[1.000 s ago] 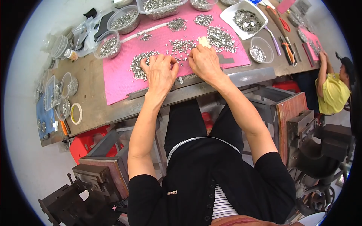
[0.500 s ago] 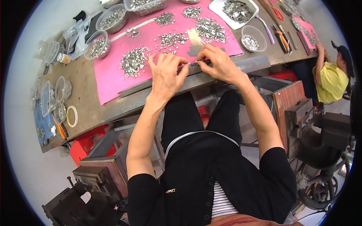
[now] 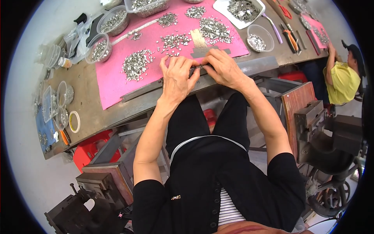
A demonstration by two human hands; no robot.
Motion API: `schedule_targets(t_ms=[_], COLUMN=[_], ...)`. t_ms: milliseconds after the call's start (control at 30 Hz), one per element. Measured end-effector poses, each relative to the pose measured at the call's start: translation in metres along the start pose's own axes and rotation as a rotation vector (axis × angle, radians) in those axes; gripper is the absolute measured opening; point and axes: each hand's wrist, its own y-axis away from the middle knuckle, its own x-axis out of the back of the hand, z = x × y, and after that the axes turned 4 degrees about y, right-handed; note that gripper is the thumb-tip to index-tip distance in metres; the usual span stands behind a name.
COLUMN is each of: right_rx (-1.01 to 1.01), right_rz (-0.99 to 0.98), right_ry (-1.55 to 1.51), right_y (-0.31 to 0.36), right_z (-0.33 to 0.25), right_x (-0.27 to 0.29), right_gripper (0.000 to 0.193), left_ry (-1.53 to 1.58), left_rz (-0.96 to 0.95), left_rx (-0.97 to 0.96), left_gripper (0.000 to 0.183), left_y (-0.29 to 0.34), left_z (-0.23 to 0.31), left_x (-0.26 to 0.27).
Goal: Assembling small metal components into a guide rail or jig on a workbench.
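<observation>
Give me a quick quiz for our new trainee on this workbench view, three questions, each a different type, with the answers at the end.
1. Multiple choice: what colour is the mat under the piles of small metal pieces nearest the wearer's hands?
A) green
B) pink
C) black

2. True or false: the wearer's left hand and right hand are close together near the mat's front edge.

3. Fill in the blank: the slim tool just right of the white tray has a ____ handle.

Key: 1. B; 2. True; 3. purple
</observation>
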Motion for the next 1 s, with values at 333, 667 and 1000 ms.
schedule_targets(t_ms=[333, 667, 1000], right_rx=[0.026, -0.038, -0.44], right_rz=[0.002, 0.12, 0.315], right_ry=[0.013, -0.022, -0.249], right_y=[-0.003, -0.045, 0.023], right_z=[0.0, 0.026, -0.004], right_x=[-0.001, -0.032, -0.008], right_gripper=[0.015, 0.016, 0.019], left_ry=[0.068, -0.071, -0.162], left_rz=[0.063, 0.071, 0.219], left_rx=[0.078, 0.091, 0.316], left_gripper=[0.013, 0.015, 0.035], left_y=[0.011, 0.006, 0.074], left_z=[0.0, 0.008, -0.023], left_x=[0.001, -0.016, 0.099])
